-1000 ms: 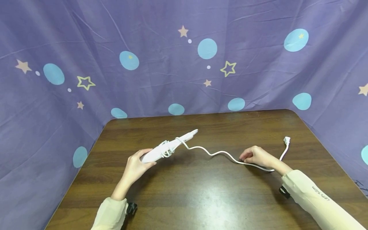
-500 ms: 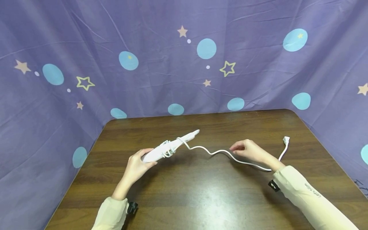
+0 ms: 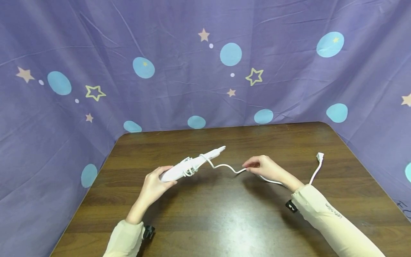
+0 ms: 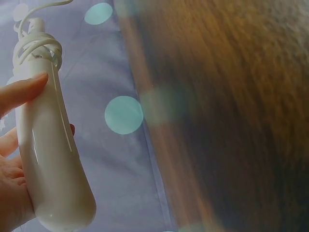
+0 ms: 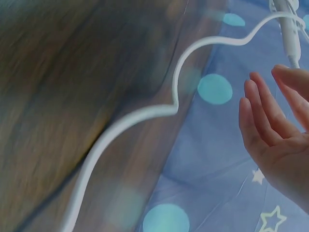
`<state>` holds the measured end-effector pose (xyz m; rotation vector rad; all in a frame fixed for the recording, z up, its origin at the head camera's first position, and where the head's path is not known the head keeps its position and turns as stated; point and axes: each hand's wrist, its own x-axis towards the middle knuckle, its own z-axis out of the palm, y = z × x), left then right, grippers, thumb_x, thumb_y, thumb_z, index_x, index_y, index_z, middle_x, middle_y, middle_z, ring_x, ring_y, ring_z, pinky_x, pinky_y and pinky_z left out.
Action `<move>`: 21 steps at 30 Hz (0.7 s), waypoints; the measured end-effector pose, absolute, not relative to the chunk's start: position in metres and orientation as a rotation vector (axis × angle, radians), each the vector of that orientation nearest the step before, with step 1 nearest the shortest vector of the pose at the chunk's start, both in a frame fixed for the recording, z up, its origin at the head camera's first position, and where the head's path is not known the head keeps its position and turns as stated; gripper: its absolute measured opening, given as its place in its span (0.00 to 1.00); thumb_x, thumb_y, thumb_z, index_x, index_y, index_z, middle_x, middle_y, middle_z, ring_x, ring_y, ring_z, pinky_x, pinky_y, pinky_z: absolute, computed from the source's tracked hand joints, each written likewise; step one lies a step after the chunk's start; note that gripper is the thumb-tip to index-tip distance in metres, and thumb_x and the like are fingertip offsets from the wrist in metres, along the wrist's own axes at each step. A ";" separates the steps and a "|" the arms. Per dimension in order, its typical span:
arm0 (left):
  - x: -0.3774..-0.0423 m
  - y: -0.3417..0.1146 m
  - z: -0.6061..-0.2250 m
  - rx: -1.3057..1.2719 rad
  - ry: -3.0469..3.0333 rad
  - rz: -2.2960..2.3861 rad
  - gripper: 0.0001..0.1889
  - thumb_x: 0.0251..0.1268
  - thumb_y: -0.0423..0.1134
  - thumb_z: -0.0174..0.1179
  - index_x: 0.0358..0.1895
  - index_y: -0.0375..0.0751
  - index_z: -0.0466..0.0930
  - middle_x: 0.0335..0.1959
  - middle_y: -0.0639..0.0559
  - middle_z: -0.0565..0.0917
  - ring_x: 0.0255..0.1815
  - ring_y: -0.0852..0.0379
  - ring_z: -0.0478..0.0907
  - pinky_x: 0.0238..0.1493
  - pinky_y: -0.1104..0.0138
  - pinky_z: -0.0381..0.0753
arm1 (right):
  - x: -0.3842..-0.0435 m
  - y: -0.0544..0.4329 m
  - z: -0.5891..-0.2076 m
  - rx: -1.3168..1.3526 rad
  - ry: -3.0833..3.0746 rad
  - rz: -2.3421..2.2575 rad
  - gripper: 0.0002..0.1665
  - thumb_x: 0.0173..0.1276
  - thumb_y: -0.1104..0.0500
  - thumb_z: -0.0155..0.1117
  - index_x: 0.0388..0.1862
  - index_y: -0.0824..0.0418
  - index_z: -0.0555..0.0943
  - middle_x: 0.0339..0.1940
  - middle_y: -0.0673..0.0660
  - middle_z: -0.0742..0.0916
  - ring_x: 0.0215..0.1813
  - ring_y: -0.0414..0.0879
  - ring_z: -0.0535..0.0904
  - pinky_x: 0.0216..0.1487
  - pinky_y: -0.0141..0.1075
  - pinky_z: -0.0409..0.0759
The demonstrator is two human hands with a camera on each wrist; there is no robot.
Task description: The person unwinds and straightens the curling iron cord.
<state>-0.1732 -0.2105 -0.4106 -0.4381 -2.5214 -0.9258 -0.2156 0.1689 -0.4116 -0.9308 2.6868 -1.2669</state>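
Observation:
In the head view my left hand (image 3: 153, 186) grips the thick, rounded end of a white wand-shaped corded appliance (image 3: 173, 172), tilted up to the right above the table. The left wrist view has my thumb (image 4: 30, 92) across the appliance's smooth body (image 4: 50, 145). Loops of white cord (image 4: 41, 48) wrap its middle. From them the loose cord (image 3: 224, 165) runs right to a white plug (image 3: 320, 157). My right hand (image 3: 264, 167) hovers by this cord, fingers loosely bent. The right wrist view shows nothing between its fingers (image 5: 263, 108), with the cord (image 5: 140, 115) apart from them.
A brown wood-grain table (image 3: 205, 214) lies under both hands. Behind it and at its sides hangs a purple curtain (image 3: 179, 82) with blue dots and stars. Black wrist cameras, such as the right one (image 3: 291, 206), sit under the sleeves.
My right hand has moved left along the cord, toward the appliance. The appliance in my left hand has shifted very slightly right. The plug has stayed in place.

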 end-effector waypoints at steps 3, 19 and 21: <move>-0.173 -0.210 -0.410 -0.438 -2.525 -0.918 0.25 0.29 0.34 0.73 0.41 0.38 0.80 0.36 0.46 0.82 0.36 0.52 0.78 0.36 0.59 0.74 | -0.216 0.160 -0.413 -0.971 2.642 -1.312 0.09 0.57 0.67 0.58 0.37 0.67 0.81 0.35 0.59 0.84 0.37 0.43 0.78 0.39 0.38 0.75; -0.173 -0.205 -0.411 -0.482 -2.509 -0.907 0.26 0.28 0.34 0.74 0.41 0.39 0.80 0.35 0.47 0.82 0.35 0.53 0.78 0.35 0.59 0.74 | -0.215 0.127 -0.422 -0.990 2.631 -1.462 0.13 0.56 0.67 0.60 0.41 0.69 0.79 0.39 0.62 0.82 0.42 0.56 0.77 0.42 0.44 0.75; -0.173 -0.204 -0.411 -0.487 -2.507 -0.907 0.26 0.28 0.34 0.74 0.41 0.39 0.80 0.35 0.47 0.82 0.35 0.53 0.78 0.35 0.60 0.74 | -0.214 0.125 -0.423 -0.990 2.642 -1.456 0.14 0.55 0.67 0.60 0.42 0.68 0.79 0.41 0.61 0.82 0.43 0.55 0.77 0.43 0.43 0.75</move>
